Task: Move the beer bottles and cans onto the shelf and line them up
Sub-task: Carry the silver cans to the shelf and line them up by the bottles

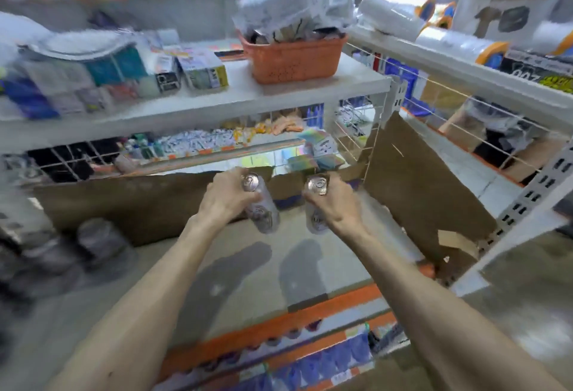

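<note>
My left hand (224, 196) grips a silver beer can (262, 207) from its left side, held above the grey shelf board (248, 263). My right hand (336, 201) holds a second silver can (316, 218) a little to the right, also in the air over the shelf. Both cans stand roughly upright with their tops toward me, and their shadows fall on the board below. At the shelf's left end several dark cans (96, 237) stand together, blurred.
Brown cardboard (418, 183) lines the shelf's back and right side. Above is a white shelf with an orange basket (293, 57) and small boxes (204, 72). An orange strip (279, 325) edges the shelf front, with blue packs (328, 359) below. A white upright post (527, 201) stands at right.
</note>
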Motion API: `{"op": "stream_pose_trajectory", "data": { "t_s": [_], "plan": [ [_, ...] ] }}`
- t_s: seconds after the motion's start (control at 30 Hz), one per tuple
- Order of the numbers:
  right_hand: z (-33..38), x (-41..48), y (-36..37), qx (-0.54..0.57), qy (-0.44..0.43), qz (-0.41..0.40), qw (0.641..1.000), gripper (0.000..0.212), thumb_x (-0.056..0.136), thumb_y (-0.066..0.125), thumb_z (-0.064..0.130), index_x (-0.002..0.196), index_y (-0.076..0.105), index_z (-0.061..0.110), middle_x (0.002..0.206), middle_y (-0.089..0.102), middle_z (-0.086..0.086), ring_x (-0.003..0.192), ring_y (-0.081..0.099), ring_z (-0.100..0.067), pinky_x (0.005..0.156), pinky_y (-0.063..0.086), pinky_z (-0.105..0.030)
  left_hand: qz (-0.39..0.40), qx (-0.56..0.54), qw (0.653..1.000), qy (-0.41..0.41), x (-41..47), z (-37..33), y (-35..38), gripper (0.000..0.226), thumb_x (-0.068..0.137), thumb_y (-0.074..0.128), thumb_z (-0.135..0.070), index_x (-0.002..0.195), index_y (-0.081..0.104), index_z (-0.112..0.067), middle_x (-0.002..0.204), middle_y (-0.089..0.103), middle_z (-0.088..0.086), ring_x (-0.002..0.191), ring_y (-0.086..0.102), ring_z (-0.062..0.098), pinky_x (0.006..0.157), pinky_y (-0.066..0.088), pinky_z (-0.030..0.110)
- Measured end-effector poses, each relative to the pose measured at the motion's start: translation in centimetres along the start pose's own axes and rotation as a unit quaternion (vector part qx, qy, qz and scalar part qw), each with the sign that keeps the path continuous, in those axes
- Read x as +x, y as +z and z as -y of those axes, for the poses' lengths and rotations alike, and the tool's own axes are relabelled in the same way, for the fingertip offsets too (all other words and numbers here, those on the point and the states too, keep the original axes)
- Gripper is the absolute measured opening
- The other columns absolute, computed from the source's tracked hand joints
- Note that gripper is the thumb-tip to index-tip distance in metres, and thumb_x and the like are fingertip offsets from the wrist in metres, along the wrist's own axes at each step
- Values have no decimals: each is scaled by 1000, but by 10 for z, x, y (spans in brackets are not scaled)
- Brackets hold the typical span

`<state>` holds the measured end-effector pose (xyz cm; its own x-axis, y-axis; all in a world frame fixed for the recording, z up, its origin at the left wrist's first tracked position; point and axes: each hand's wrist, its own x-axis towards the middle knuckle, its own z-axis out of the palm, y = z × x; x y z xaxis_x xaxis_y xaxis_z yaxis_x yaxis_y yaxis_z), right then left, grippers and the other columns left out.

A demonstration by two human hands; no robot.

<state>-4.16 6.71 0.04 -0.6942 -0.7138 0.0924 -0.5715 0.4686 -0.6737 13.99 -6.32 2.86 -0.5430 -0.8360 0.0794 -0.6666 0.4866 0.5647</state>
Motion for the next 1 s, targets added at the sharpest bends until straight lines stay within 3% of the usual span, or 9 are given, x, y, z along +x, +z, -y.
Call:
{"op": "stream_pose_trajectory", "data": {
  "t_s": [0.23,0.4,0.6,0.7,0.87,1.0],
  "plan": [
    [133,-51,107,38,-99,124,987,56,78,73,53,113,55,12,110,67,-11,103,62,-34,74,43,-35,-85,41,984,-149,-92,117,-119,53,61,77,-43,110,69,-24,107,72,0,104,65,25,89,51,36],
    [208,-109,188,33,-117,187,975,57,77,72,53,113,56,12,113,66,-12,106,61,-34,78,46,-36,-105,47,970,-215,-155,212,-179,53,63,82,-35,112,70,-18,107,71,2,101,66,23,82,52,29],
    [270,-168,256,33,-121,199,972,51,77,70,52,104,56,11,107,67,-12,100,61,-35,72,45,-34,-107,54,973,-197,-186,294,-228,49,62,81,-39,107,71,-24,104,72,1,100,66,26,81,53,35],
    [287,-184,268,34,-117,190,974,46,78,70,46,108,58,15,107,69,-10,100,63,-32,73,45,-32,-97,42,979,-172,-182,311,-238,49,61,80,-41,107,71,-24,102,72,-1,98,66,23,81,53,36],
    [300,-187,273,4,-123,173,977,47,77,70,48,111,59,18,107,69,-9,102,63,-32,70,39,-29,-65,16,984,-165,-169,326,-236,67,61,79,-50,122,66,-26,118,70,0,110,64,24,91,53,40],
    [297,-182,272,-1,-109,155,982,49,76,70,48,114,59,19,110,69,-7,103,63,-31,74,46,-32,-54,11,985,-163,-158,331,-224,65,66,82,-44,126,65,-24,124,68,2,114,62,23,85,45,27]
  ]
}}
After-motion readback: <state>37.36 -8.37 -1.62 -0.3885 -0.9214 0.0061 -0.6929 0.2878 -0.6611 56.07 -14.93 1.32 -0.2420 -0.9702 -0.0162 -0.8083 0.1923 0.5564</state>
